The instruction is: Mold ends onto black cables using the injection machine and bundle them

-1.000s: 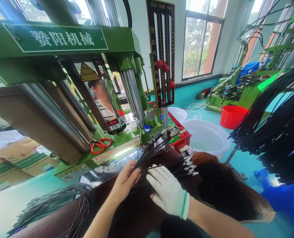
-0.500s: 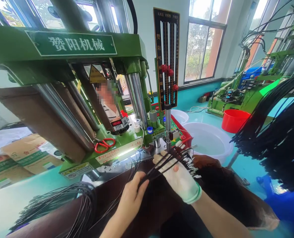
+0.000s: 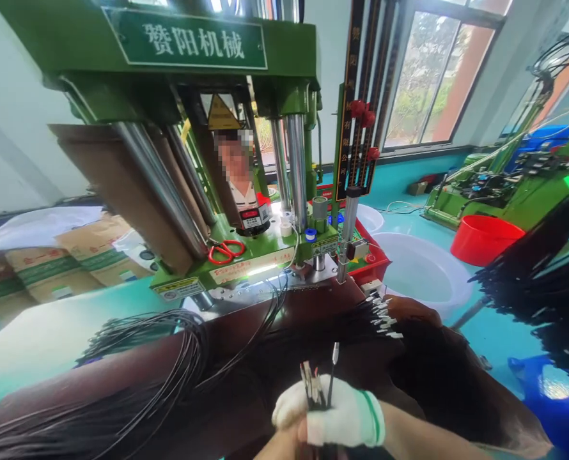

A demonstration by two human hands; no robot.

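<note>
Bristling black cables; pale tips

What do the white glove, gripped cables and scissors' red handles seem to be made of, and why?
White glove: probably knitted fabric, matte, with a stretchy-looking green-edged cuff.
Gripped cables: likely rubber or plastic sheathing, dark; one raised tip looks silvery, perhaps metal.
Red handles: plastic or coated metal, evenly coloured and smooth; too small to settle.
</note>
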